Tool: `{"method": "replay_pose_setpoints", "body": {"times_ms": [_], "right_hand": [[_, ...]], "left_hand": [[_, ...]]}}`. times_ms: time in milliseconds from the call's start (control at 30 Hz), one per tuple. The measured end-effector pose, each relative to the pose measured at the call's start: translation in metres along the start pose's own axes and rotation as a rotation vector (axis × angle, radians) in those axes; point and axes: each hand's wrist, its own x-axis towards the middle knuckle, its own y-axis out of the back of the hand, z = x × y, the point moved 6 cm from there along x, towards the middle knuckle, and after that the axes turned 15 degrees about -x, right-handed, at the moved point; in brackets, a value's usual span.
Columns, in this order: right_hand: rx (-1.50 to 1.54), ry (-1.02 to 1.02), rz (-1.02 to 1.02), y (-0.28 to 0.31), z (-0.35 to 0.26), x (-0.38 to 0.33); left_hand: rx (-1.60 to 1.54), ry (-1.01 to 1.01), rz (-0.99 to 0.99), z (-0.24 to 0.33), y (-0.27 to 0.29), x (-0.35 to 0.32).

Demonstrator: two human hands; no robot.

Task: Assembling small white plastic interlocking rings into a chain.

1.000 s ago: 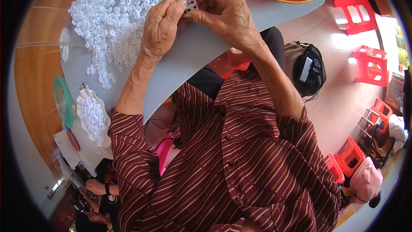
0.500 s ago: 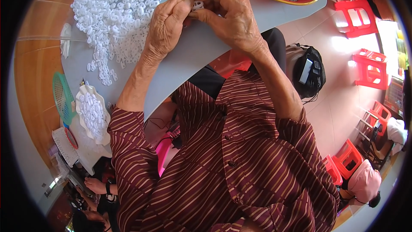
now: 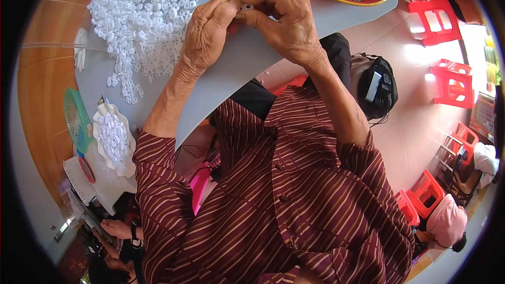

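Note:
My left hand (image 3: 208, 31) and my right hand (image 3: 284, 23) meet over the grey table (image 3: 231, 68), their fingertips nearly touching. Both are closed in a pinch around a small white oval plastic piece with holes (image 3: 246, 7). Fingers cover most of this piece. To the left of my hands spreads a large heap of similar white plastic pieces (image 3: 142, 21); a few more show just behind my fingertips. A red tray with a gold rim (image 3: 351, 1) stands at the far right of the table, with many small grey screw-like pieces in it.
At the left, a white scalloped dish (image 3: 126, 126) holds more white pieces beside a green mesh basket (image 3: 77, 121). Another person's hand (image 3: 117, 229) shows at the lower left. A black bag (image 3: 377, 89) and red stools (image 3: 453, 84) stand to the right.
The white piece has turned slightly between my fingertips, its holes now facing up. My hands stay in almost the same place.

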Motion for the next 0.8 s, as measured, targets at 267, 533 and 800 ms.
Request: {"method": "replay_pose_setpoints", "body": {"times_ms": [267, 533, 800], "right_hand": [[0.190, -0.190, -0.098, -0.007, 0.013, -0.004], [0.361, -0.330, -0.215, -0.010, 0.020, -0.004], [0.343, -0.369, -0.188, -0.006, 0.022, -0.001]], "left_hand": [[-0.124, 0.057, 0.003, -0.004, 0.003, 0.003], [-0.020, 0.016, -0.016, 0.001, 0.007, 0.002], [0.016, -0.035, -0.016, 0.001, 0.004, 0.003]]}}
